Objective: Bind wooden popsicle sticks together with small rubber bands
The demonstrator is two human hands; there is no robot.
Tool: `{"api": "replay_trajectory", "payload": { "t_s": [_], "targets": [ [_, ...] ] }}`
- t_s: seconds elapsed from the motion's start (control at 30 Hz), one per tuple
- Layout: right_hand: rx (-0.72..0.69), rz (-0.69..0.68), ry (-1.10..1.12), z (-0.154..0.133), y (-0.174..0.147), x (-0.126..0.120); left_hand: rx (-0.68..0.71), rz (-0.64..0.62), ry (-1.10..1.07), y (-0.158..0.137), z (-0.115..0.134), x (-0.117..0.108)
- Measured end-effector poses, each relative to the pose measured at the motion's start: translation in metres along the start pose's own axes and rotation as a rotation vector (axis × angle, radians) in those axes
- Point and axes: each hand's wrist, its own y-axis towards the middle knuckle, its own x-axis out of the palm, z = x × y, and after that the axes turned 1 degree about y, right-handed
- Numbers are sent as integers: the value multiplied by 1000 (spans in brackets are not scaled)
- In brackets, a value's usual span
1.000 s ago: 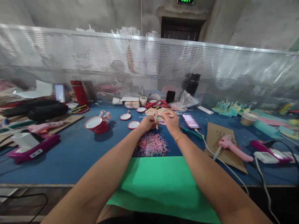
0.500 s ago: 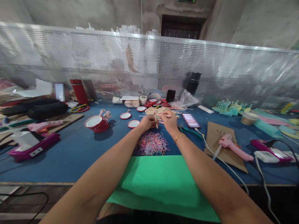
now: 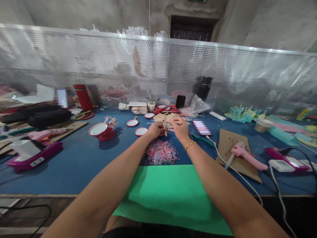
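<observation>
My left hand (image 3: 156, 130) is closed in a pinch around a short, flat wooden craft stick (image 3: 165, 129), held roughly upright. Just to its right, my right hand (image 3: 180, 127) has thumb and fingers pressed together, pointing toward the stick; whatever is between them is too small to make out. Below both hands lies a heap of small coloured rubber bands (image 3: 162, 152). More flat wooden sticks (image 3: 167, 116) are piled on the table behind the hands.
Round red-rimmed white pieces (image 3: 132, 123) lie left of the hands, beside a stack of them (image 3: 102, 131). To the right are a phone (image 3: 201, 128) with a cable, green-handled pliers (image 3: 203, 140) and a pink glue gun (image 3: 247, 155) on cardboard. A green sheet (image 3: 168, 195) covers the front edge.
Both hands stay almost in place, with only slight finger movement by the right hand near the stick. The whole view has shifted a little.
</observation>
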Motion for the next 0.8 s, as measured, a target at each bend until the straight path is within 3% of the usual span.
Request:
{"api": "replay_trajectory", "payload": {
  "t_s": [0.8],
  "targets": [
    [9,-3,25,-2,-2,0,-7,10,-21,-4,3,1]
  ]
}}
